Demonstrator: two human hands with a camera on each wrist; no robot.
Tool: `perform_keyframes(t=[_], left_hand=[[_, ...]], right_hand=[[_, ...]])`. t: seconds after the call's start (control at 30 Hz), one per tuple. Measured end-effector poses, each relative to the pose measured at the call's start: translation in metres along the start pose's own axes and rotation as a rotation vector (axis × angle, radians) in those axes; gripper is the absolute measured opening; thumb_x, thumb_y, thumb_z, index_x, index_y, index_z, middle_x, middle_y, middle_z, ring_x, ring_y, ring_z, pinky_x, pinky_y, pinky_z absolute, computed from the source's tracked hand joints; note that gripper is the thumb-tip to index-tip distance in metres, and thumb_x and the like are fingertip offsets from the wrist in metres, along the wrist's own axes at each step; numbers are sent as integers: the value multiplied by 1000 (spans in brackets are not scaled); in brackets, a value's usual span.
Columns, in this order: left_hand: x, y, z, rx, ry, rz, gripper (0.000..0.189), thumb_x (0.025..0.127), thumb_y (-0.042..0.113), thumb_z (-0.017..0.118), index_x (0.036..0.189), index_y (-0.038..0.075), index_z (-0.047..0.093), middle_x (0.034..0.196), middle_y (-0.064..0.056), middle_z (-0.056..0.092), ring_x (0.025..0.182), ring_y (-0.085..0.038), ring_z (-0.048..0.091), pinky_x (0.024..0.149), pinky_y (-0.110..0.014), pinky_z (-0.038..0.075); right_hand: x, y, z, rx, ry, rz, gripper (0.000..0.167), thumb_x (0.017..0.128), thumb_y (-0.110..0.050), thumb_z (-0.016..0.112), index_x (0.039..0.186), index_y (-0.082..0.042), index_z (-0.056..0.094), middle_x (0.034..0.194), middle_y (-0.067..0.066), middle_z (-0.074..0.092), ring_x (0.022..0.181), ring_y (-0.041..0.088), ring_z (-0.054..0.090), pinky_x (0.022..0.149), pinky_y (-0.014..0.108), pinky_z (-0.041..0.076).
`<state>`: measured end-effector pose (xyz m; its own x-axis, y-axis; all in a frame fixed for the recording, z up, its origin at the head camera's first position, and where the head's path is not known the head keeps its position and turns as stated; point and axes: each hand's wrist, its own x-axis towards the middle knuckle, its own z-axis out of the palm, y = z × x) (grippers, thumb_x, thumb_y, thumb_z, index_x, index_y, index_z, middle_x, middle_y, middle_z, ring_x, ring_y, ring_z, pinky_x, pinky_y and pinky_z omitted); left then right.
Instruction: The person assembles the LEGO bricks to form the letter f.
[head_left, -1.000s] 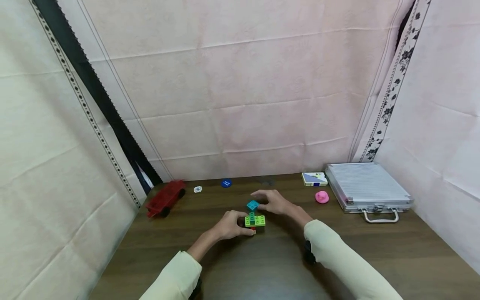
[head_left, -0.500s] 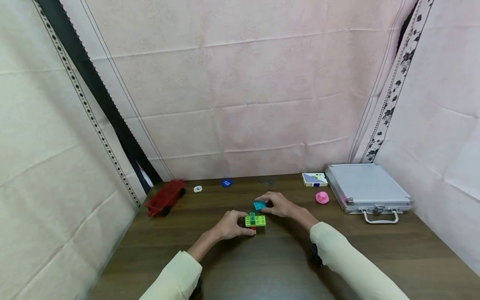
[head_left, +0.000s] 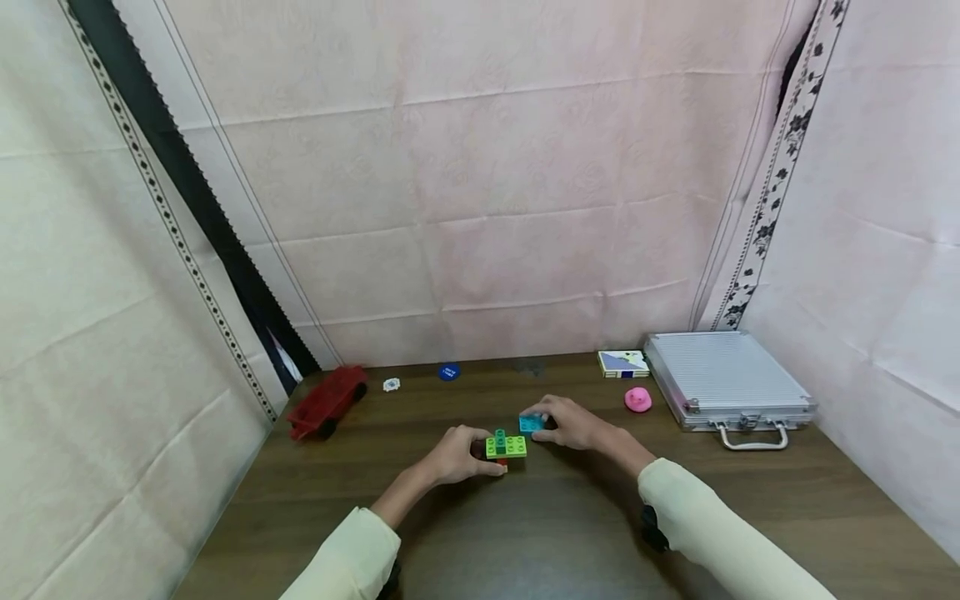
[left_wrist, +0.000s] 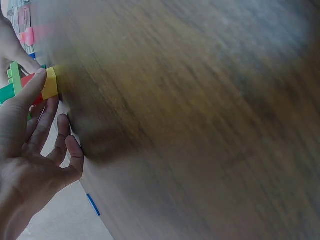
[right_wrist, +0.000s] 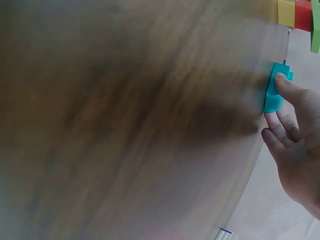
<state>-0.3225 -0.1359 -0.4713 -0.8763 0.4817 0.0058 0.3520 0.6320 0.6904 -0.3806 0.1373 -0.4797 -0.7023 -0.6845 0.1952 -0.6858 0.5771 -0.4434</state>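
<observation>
My left hand [head_left: 452, 457] grips a small stack of toy building blocks [head_left: 515, 447] between thumb and fingers. In the left wrist view the stack shows a yellow block [left_wrist: 50, 84] at the bottom, red above it, then a wide lime green piece, with a dark green block [left_wrist: 6, 93] on top. To the right of the stack, my right hand [head_left: 572, 423] pinches a teal building block [head_left: 529, 424]. Its curved lower corner and a stud show in the right wrist view, where the thumb presses on the teal block [right_wrist: 272, 97] close over the table.
A red toy vehicle [head_left: 327, 403] stands at the left edge. Along the back lie a white token [head_left: 392, 384], a blue disc [head_left: 448, 372] and a small flat box [head_left: 623, 363]. A pink rubber duck [head_left: 637, 399] and a silver case [head_left: 726, 379] are at the right.
My right hand has moved the teal block rightward and down from behind the stack to its right side, turning it on the way. My left hand keeps its hold on the stack.
</observation>
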Motion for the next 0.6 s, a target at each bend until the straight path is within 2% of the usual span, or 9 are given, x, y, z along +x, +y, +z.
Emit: perform_keyframes(t=[0.23, 0.6], left_hand=[[-1, -2, 1, 3, 3, 3, 44, 87, 28, 87, 123, 6, 73, 99, 3, 70, 84, -11, 61, 74, -29, 53], [0, -1, 2, 2, -2, 5, 44, 87, 28, 87, 122, 5, 73, 96, 3, 69, 82, -12, 60, 73, -29, 52]], right_hand=[[-9, -9, -8, 5, 6, 22, 39, 101, -21, 71, 138, -9, 66, 121, 9, 61, 104, 25, 61, 88, 40, 52], [-17, -32, -30, 38, 41, -18, 42, 101, -24, 72, 140, -12, 65, 123, 3, 60, 104, 19, 61, 91, 38, 55]])
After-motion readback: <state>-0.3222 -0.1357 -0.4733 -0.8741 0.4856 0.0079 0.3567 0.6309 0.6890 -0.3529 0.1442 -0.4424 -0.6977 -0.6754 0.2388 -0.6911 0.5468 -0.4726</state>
